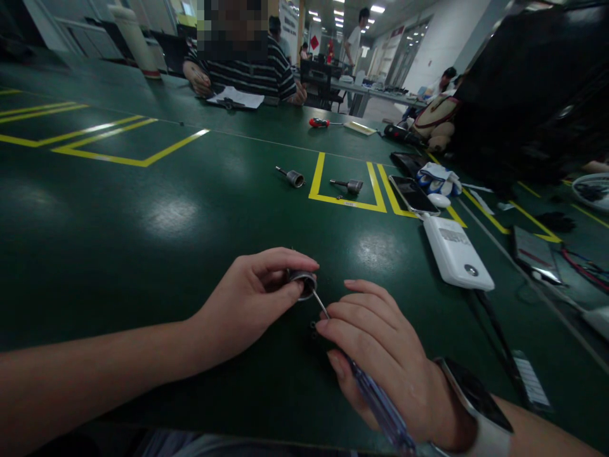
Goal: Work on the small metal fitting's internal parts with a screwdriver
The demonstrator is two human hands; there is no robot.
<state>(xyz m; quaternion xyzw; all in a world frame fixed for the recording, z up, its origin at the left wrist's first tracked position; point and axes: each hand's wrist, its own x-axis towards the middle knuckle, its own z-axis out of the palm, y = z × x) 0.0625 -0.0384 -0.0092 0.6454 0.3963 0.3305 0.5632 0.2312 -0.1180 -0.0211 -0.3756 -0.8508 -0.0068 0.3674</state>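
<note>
Lower centre of the frame: left hand (252, 295) pinching a grey metal cup-shaped part (302, 275); right hand (385, 336) gripping a translucent blue-purple-handled screwdriver (380, 400), tip at the cup's mouth. My read: mid-job on this piece; can't tell what's loose inside. Upper centre-right, hands off: a dark grey metal cup with shank (294, 178), plus a similar shanked cup (354, 186) inside a yellow tape outline (349, 204). Done or waiting, can't say. Bench (228, 209) is dark green, shiny. Right side: white rounded box (454, 247). Top: seated person in striped top (242, 76), white paper (240, 98) in front; lit office behind.
</note>
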